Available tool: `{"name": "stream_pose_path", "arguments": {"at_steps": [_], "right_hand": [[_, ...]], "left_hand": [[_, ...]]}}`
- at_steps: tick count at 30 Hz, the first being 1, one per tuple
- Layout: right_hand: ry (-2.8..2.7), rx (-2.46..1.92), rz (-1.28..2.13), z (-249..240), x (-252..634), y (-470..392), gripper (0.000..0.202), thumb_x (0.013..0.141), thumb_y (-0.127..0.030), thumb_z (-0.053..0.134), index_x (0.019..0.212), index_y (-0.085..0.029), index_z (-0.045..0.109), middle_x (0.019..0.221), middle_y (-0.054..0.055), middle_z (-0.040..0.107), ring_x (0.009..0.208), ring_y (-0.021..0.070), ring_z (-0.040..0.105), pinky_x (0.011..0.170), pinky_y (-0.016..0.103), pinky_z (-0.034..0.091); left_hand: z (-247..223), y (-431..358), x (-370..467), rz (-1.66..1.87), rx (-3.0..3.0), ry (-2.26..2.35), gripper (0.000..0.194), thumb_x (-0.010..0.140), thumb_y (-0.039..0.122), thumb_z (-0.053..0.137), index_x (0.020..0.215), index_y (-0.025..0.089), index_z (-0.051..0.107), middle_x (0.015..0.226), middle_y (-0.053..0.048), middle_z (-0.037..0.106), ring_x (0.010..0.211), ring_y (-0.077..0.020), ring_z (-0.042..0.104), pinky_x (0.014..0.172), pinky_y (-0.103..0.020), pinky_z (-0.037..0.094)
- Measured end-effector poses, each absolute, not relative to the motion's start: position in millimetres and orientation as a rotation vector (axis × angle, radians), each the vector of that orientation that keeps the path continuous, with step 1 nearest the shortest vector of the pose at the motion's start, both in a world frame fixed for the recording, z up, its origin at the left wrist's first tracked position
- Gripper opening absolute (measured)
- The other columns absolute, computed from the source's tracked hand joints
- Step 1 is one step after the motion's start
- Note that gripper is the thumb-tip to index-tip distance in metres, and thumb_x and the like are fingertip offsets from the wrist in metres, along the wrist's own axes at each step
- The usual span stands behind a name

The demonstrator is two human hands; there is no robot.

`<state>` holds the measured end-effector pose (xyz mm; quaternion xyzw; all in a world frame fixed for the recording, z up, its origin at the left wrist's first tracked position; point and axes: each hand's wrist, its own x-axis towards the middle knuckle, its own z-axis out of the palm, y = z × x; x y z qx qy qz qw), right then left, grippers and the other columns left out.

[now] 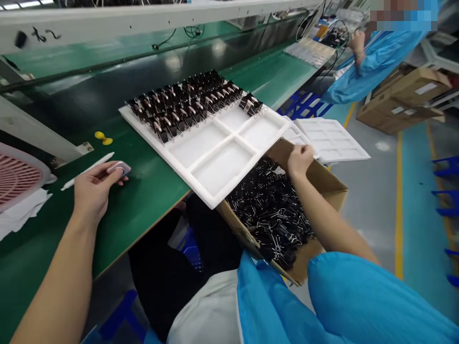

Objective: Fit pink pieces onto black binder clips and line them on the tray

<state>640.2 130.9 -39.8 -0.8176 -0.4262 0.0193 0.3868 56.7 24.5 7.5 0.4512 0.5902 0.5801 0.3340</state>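
Note:
My left hand (95,191) pinches a small flat piece with rounded corners, pale pinkish-silver (120,167), above the green tabletop. Just behind that hand lies a white pen-like stick (88,170). My right hand (300,160) is closed over a cardboard box (324,179) full of loose black binder clips (274,210); whatever its fingers hold is hidden. Between the hands a white compartmented foam tray (229,138) overhangs the table edge. Rows of black binder clips (186,102) with pale pieces between them stand in its far compartments, and its near compartments show bare bottoms.
A small yellow object (103,138) lies near a metal post on the green table (154,200). At left are a pink basket (19,177) and white paper. More white trays (333,138) are beyond the box. A co-worker's blue sleeve (390,57) and cartons (405,95) are at right.

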Motion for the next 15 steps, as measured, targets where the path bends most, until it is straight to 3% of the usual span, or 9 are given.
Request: {"name": "stream_pose_path", "arguments": {"at_steps": [3, 8, 11, 15], "right_hand": [[-1.417, -2.306, 0.390, -98, 641, 95, 0.016, 0.097, -0.032, 0.066, 0.096, -0.017, 0.071, 0.099, 0.014, 0.075, 0.094, 0.0274, 0.069, 0.087, 0.036, 0.051], [-1.920, -2.651, 0.610, -156, 624, 89, 0.043, 0.099, -0.032, 0.064, 0.136, -0.011, 0.066, 0.133, 0.024, 0.069, 0.126, 0.0365, 0.065, 0.105, 0.043, 0.050], [-1.883, -2.716, 0.650, -164, 618, 99, 0.039, 0.093, -0.022, 0.068, 0.127, -0.004, 0.071, 0.131, 0.030, 0.068, 0.127, 0.0406, 0.065, 0.108, 0.047, 0.050], [-1.814, -2.690, 0.679, -149, 620, 103, 0.029, 0.086, -0.020, 0.068, 0.110, -0.006, 0.077, 0.123, 0.029, 0.071, 0.123, 0.0412, 0.068, 0.107, 0.047, 0.052]], "left_hand": [[8, 24, 60, 1.515, 1.221, 1.556, 0.037, 0.070, 0.028, 0.091, 0.104, 0.018, 0.084, 0.089, -0.005, 0.080, 0.069, -0.0189, 0.069, 0.061, -0.030, 0.051], [5, 23, 62, 1.528, 1.239, 1.571, 0.035, 0.071, 0.027, 0.091, 0.104, 0.017, 0.085, 0.087, -0.006, 0.080, 0.067, -0.0182, 0.069, 0.060, -0.029, 0.050], [5, 22, 62, 1.538, 1.224, 1.554, 0.036, 0.071, 0.027, 0.092, 0.104, 0.016, 0.085, 0.088, -0.007, 0.080, 0.067, -0.0179, 0.069, 0.058, -0.029, 0.049], [7, 19, 61, 1.542, 1.196, 1.523, 0.036, 0.071, 0.029, 0.093, 0.104, 0.016, 0.084, 0.090, -0.008, 0.079, 0.068, -0.0175, 0.069, 0.059, -0.028, 0.049]]}}
